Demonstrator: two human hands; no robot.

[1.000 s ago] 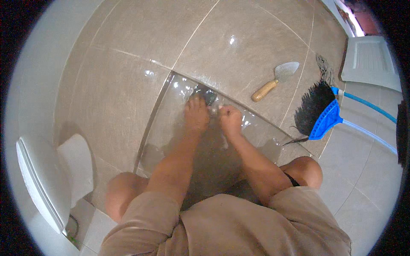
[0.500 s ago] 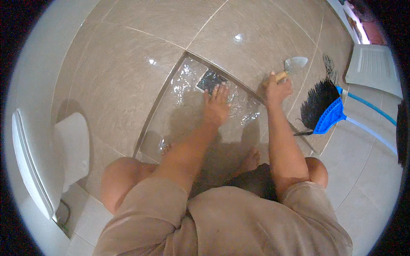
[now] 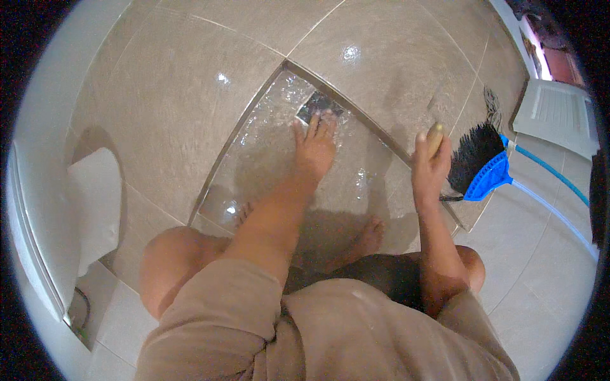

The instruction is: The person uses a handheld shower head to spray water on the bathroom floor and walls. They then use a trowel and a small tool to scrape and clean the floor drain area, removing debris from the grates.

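Observation:
My left hand (image 3: 316,149) reaches into a sunken, wet floor area. Its fingers are spread and rest at the near edge of a dark square drain cover (image 3: 314,106) with a pale rim. Rippling water surrounds the cover. Out to the right, above the tiles past the step, my right hand (image 3: 432,166) is closed round the yellowish handle of a trowel (image 3: 435,138). The trowel's blade points away from me and hardly shows now, seen edge-on or blurred.
A raised step (image 3: 375,133) borders the sunken area, where my bare feet stand. At the right lies a blue broom (image 3: 489,178) with black bristles, beside a grey string mop (image 3: 492,105) and a pale ribbed panel (image 3: 553,111). A white toilet (image 3: 95,203) stands at the left.
My right hand has moved back toward me and slightly right, turning the trowel so its broad blade no longer shows. My left hand stays at the drain cover, its fingers slightly shifted.

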